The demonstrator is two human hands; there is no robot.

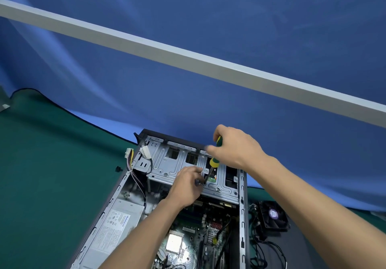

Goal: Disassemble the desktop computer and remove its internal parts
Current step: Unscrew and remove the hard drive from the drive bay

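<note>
While the computer case (242,195) lies open on the green mat (41,185), the person works on the metal drive cage (177,170) at its far end. The right hand (234,149) is curled around the green and yellow handle of a screwdriver (214,162), and the shaft slants down to a point on the cage. The left hand (188,183) rests on the cage just beside the tip, with fingers bent toward it; I think they steady the tip or pinch a screw, but I cannot tell which, because the spot is dark and small.

To do this step well, I would keep the shaft in line with the screw, press down firmly, and turn slowly, so that the tip does not slip onto the green board seen through the opening beside it. The left fingers should be ready to catch the screw, so that it does not fall onto the motherboard (198,237) below.

Both forearms reach forward over the case. The right wrist is raised well above the cage, the left is low. A fan (273,216), already taken out, lies on the mat to the right of the case, and the power supply (117,225) is in the case at the left.
</note>
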